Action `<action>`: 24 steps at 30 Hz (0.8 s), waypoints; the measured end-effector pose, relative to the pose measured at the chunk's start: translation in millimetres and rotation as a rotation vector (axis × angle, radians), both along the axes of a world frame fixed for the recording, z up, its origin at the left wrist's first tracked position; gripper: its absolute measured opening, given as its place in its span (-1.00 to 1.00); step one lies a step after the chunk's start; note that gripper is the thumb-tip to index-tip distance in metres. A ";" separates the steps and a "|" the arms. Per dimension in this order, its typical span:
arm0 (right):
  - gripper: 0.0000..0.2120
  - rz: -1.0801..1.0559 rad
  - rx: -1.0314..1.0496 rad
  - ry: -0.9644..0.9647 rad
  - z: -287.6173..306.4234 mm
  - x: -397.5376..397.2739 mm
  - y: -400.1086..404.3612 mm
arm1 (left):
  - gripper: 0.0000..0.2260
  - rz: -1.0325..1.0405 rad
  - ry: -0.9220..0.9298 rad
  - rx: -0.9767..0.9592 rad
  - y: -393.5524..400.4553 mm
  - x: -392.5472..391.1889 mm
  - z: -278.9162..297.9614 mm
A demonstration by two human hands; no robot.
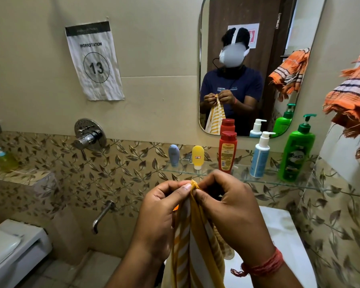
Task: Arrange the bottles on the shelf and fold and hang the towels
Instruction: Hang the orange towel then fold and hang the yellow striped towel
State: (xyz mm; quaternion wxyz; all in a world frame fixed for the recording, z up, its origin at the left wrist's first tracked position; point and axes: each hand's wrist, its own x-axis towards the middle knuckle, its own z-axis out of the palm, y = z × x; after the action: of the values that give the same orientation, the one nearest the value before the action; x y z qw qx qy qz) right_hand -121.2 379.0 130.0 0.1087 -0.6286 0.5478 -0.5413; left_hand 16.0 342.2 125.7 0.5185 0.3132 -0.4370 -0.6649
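We've got the yellow striped towel (192, 235) hanging at lower center, our left hand (158, 217) and right hand (233, 213) both pinching its top edge together. Five bottles sit on the glass shelf (245, 173) just above; an orange towel (353, 96) hangs at the right edge.

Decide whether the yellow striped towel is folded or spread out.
Neither: the yellow striped towel hangs bunched, its top edge pinched between the left hand and right hand.

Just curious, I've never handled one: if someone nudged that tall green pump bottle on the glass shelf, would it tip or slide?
Probably tips: the green pump bottle is tall and narrow. It might also slide, since the glass shelf looks smooth. How full it is can't be seen.
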 end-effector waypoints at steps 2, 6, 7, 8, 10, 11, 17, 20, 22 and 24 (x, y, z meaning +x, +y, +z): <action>-0.87 -0.020 0.001 -0.002 -0.7 1.0 -0.2 | -0.84 -0.001 0.003 -0.026 2.4 -0.8 -1.2; -0.84 -0.049 -0.010 0.009 -4.4 3.6 -0.3 | -0.76 0.039 -0.052 -0.067 6.8 -1.9 -3.9; -0.83 -0.050 -0.014 0.010 -5.2 4.6 -0.3 | -0.78 0.054 -0.058 -0.073 6.7 -1.7 -3.7; -0.82 -0.050 -0.020 0.009 -6.0 5.8 -0.2 | -0.81 0.063 -0.046 -0.070 6.8 -1.6 -2.4; -0.82 -0.029 -0.027 -0.003 -6.6 8.9 -0.5 | -0.85 0.062 0.025 -0.027 6.3 -1.7 0.9; -0.84 0.002 -0.018 -0.021 -7.1 10.2 -1.2 | -0.84 0.062 0.064 0.001 5.6 -1.9 2.8; -0.81 0.309 0.153 -0.054 -23.3 2.0 -6.3 | -0.93 0.270 0.108 0.034 -17.7 11.3 11.5; -0.69 0.378 0.259 0.068 -33.6 -13.9 -6.7 | -0.91 0.435 0.138 0.020 -39.0 29.3 16.3; -0.71 0.418 0.351 0.174 -37.4 -24.9 -6.7 | -0.90 0.528 0.172 0.010 -51.4 40.9 20.0; -0.81 0.403 0.418 0.298 -43.0 -35.8 -8.1 | -0.89 0.580 0.197 0.002 -59.1 48.4 20.1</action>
State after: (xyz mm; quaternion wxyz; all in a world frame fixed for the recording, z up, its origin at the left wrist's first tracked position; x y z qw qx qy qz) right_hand -156.9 370.9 87.1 0.2592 -0.7606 0.5215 -0.2869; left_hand 64.4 283.0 145.8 0.7265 0.3592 -0.2763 -0.5166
